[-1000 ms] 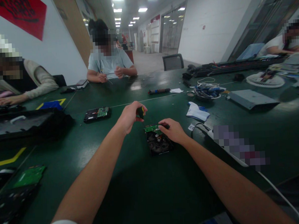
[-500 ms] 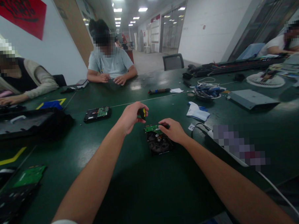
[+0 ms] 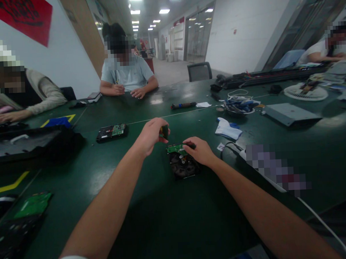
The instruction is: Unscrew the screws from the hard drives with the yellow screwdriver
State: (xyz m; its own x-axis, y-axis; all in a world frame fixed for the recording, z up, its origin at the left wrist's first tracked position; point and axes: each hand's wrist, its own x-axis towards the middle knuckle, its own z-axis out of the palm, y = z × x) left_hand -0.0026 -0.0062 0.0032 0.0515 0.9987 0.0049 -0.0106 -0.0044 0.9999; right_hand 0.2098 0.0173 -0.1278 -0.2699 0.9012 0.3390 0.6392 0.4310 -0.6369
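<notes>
In front of me a hard drive [image 3: 184, 168] lies on the dark green table, its green circuit board [image 3: 174, 148] at the far end. My left hand [image 3: 150, 136] is closed around the black-and-yellow handle of a screwdriver [image 3: 165, 133], held upright over the drive's far left corner. The tip is too small to make out. My right hand [image 3: 201, 151] grips the drive's far right edge, thumb on the circuit board and fingers partly hidden behind it.
Another hard drive [image 3: 112, 132] lies to the left, near a black tray-like housing [image 3: 33, 145]. On the right are a white glove [image 3: 229, 130], a bowl of cables [image 3: 239, 105], a grey metal cover [image 3: 291, 114] and a power strip [image 3: 266, 175]. A person [image 3: 127, 76] sits opposite.
The screwdriver handle has turned in my left fingers, its yellow marking showing differently. My right hand and the hard drive stay in place. The person opposite has moved their hands.
</notes>
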